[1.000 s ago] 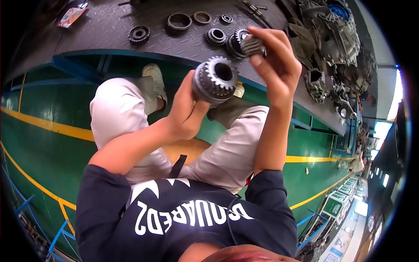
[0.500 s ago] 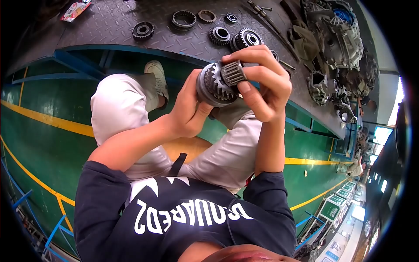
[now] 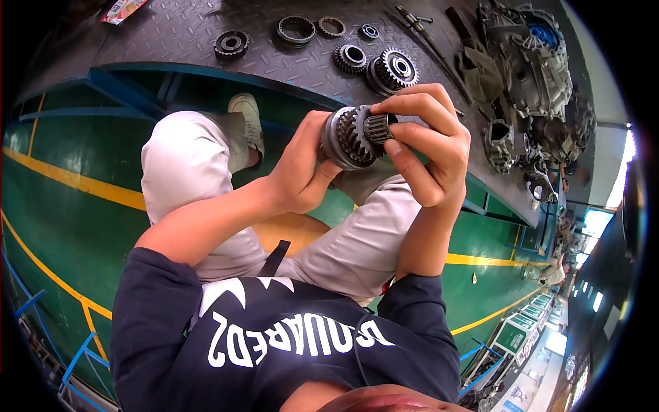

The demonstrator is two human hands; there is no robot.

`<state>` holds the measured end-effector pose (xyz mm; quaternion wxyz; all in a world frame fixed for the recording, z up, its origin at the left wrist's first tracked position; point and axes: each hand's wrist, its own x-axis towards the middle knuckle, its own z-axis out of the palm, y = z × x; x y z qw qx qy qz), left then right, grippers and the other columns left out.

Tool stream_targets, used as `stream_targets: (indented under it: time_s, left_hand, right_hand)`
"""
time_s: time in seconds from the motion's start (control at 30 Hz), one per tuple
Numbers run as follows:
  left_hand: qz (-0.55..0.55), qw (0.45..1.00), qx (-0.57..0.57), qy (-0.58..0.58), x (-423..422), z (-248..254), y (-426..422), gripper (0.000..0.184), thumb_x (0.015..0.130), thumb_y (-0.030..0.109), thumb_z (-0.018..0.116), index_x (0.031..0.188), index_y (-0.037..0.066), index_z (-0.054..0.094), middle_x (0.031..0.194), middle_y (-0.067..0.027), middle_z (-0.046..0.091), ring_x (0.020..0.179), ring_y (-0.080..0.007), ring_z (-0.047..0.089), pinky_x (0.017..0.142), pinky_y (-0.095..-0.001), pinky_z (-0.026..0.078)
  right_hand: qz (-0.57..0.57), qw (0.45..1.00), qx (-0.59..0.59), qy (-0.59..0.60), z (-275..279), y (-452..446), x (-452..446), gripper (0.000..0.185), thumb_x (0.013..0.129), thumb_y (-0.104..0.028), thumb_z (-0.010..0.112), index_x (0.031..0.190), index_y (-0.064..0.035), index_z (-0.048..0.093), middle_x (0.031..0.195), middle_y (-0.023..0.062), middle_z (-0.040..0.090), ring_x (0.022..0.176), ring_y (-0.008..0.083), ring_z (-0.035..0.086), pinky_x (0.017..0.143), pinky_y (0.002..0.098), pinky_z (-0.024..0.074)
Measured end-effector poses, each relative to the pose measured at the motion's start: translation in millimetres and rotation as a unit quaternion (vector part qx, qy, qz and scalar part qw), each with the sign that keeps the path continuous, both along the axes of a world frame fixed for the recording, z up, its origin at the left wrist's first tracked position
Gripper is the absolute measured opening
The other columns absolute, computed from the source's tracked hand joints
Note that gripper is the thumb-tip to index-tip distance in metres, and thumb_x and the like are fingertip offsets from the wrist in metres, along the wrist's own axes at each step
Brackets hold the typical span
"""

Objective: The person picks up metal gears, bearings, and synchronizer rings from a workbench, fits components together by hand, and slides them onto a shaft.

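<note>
Through the head camera, I have the left hand [image 3: 302, 161] curled around the outer rim of a thick gear [image 3: 347, 141], fingers behind and thumb in front, bent only as far as the gear's bulk allows. The gear is up between both hands, tilted with its toothed face toward the right.

My right hand [image 3: 436, 141] pinches a ribbed sleeve [image 3: 377, 129], forefinger along the top and thumb underneath, the tips parted by just the sleeve's width. The sleeve's end meets the middle of the gear's face; I cannot tell how far inside it sits, if at all.

Beyond the hands I see the metal bench [image 3: 171, 41]. A large cog [image 3: 398, 66] lies nearest the right hand, with a smaller cog [image 3: 341, 60] just beside it. Farther off are a small bearing [image 3: 369, 31], a thin ring [image 3: 332, 34], a wide ring [image 3: 296, 43] and, to the left, a dark wheel [image 3: 231, 44]. A long rod [image 3: 432, 48] lies to the right, near a crumpled cloth [image 3: 480, 74].
</note>
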<state>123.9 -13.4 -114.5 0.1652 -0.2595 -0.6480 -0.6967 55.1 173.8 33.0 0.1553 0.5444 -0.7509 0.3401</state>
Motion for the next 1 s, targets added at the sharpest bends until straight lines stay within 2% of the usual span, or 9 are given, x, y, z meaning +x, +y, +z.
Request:
stream_targets:
  time_s: [0.1, 0.17, 0.27, 0.33, 0.43, 0.5, 0.6, 0.73, 1.0]
  left_hand:
    - [-0.001, 1.0, -0.001, -0.011, 0, -3, 1, 0.044, 0.097, 0.009, 0.06, 0.136, -0.004, 0.045, 0.122, -0.0175, 0.054, 0.107, -0.0313, 0.058, 0.098, -0.0391, 0.048]
    - [-0.002, 1.0, -0.003, -0.014, 0, -3, 1, 0.044, 0.097, 0.009, 0.06, 0.136, -0.004, 0.045, 0.123, -0.0179, 0.053, 0.108, -0.0317, 0.058, 0.098, -0.0393, 0.047]
    - [0.002, 1.0, -0.012, -0.006, 0, 0, 1, 0.044, 0.097, 0.009, 0.061, 0.136, -0.004, 0.044, 0.123, -0.0189, 0.053, 0.108, -0.0325, 0.058, 0.098, -0.0402, 0.047]
    - [0.015, 1.0, -0.024, 0.007, -2, 1, 2, 0.045, 0.098, 0.009, 0.062, 0.136, -0.004, 0.043, 0.123, -0.0198, 0.052, 0.108, -0.0333, 0.057, 0.098, -0.0409, 0.047]
    - [0.048, 0.996, -0.071, 0.017, -2, -3, -1, 0.044, 0.107, 0.021, 0.056, 0.139, -0.005, 0.043, 0.125, -0.0179, 0.056, 0.11, -0.0287, 0.06, 0.1, -0.039, 0.048]
    - [0.049, 0.996, -0.069, 0.014, -1, -4, -1, 0.044, 0.106, 0.02, 0.058, 0.139, -0.005, 0.043, 0.124, -0.0178, 0.056, 0.109, -0.0295, 0.06, 0.099, -0.0392, 0.048]
    - [0.044, 0.996, -0.072, 0.014, -1, -2, -2, 0.044, 0.105, 0.019, 0.059, 0.139, -0.004, 0.044, 0.124, -0.0175, 0.055, 0.109, -0.0298, 0.059, 0.099, -0.039, 0.047]
    - [0.015, 0.999, -0.047, -0.007, 2, 2, -2, 0.044, 0.105, 0.02, 0.06, 0.138, -0.004, 0.043, 0.124, -0.0167, 0.054, 0.108, -0.029, 0.057, 0.099, -0.0384, 0.047]
    - [0.021, 0.999, -0.034, -0.022, 2, -2, -2, 0.042, 0.094, 0.005, 0.063, 0.132, -0.002, 0.047, 0.116, -0.0179, 0.052, 0.101, -0.0323, 0.056, 0.093, -0.0387, 0.047]
  right_hand:
    - [-0.01, 1.0, 0.014, -0.014, 0, 3, 0, 0.02, 0.068, -0.002, 0.073, 0.087, 0.001, 0.071, 0.097, 0.0161, 0.073, 0.085, 0.0338, 0.064, 0.079, 0.0408, 0.0537]
    - [-0.032, 0.991, -0.07, -0.113, -8, 3, 5, 0.024, 0.07, 0.002, 0.072, 0.093, 0.0001, 0.07, 0.098, 0.0156, 0.073, 0.084, 0.033, 0.065, 0.078, 0.0397, 0.0548]
    - [-0.073, 0.98, -0.079, -0.166, -4, 1, 15, 0.03, 0.073, 0.006, 0.073, 0.102, -0.0009, 0.071, 0.099, 0.0136, 0.074, 0.083, 0.0284, 0.067, 0.076, 0.0355, 0.0567]
    - [-0.062, 0.993, 0.02, -0.094, 1, 8, 5, 0.03, 0.073, 0.005, 0.075, 0.102, -0.0008, 0.071, 0.099, 0.013, 0.074, 0.083, 0.0261, 0.067, 0.075, 0.0336, 0.0571]
    - [-0.049, 0.993, 0.037, -0.105, -1, 11, 0, 0.029, 0.077, -0.002, 0.078, 0.105, 0.0035, 0.073, 0.1, 0.0162, 0.074, 0.087, 0.0268, 0.069, 0.078, 0.0341, 0.0559]
    - [-0.056, 0.991, 0.045, -0.114, -3, 12, 0, 0.03, 0.078, -0.008, 0.08, 0.105, 0.0043, 0.075, 0.1, 0.0173, 0.074, 0.088, 0.028, 0.069, 0.079, 0.0347, 0.0547]
    - [-0.048, 0.996, 0.052, -0.059, -2, 10, 0, 0.034, 0.071, 0.007, 0.073, 0.105, 0.0003, 0.076, 0.099, 0.0131, 0.073, 0.084, 0.0256, 0.066, 0.072, 0.0333, 0.0563]
    - [-0.052, 0.995, 0.043, -0.075, -1, 9, 2, 0.037, 0.07, 0.007, 0.073, 0.106, -0.0009, 0.078, 0.099, 0.0127, 0.073, 0.084, 0.0267, 0.066, 0.072, 0.0342, 0.0554]
    - [-0.057, 0.991, 0.045, -0.109, -8, 6, 2, 0.04, 0.07, 0.005, 0.077, 0.109, -0.0008, 0.079, 0.102, 0.0134, 0.074, 0.087, 0.0261, 0.07, 0.077, 0.0342, 0.0576]
